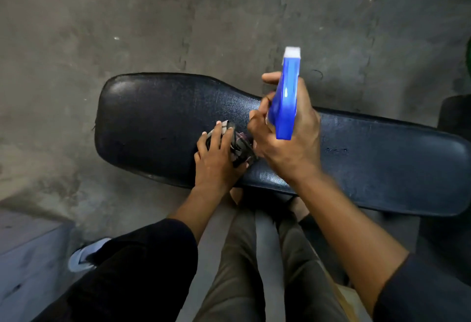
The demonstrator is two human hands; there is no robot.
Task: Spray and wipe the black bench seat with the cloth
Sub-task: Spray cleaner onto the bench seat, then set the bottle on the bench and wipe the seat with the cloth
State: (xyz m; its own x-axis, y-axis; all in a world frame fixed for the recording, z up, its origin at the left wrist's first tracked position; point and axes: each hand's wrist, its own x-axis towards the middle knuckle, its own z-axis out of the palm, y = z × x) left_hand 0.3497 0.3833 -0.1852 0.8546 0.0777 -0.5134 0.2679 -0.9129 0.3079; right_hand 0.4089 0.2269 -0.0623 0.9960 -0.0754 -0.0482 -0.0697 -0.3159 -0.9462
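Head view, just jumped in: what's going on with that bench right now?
A person is cleaning the black bench seat. The left hand presses a checked cloth flat on the middle of the seat. The right hand grips a blue spray bottle just above the seat, right beside the cloth, fingers curled around its front. No spray mist is visible, so whether it is spraying at this moment cannot be told.

The light is dim and a bit grey. The long black padded bench seat (158, 117) shines softly at its upper left end and along its near edge. The blue plastic spray bottle (286, 97) looks blurry, mostly at its white tip. The corners of the picture are darker. The bench looks bent near the right edge.
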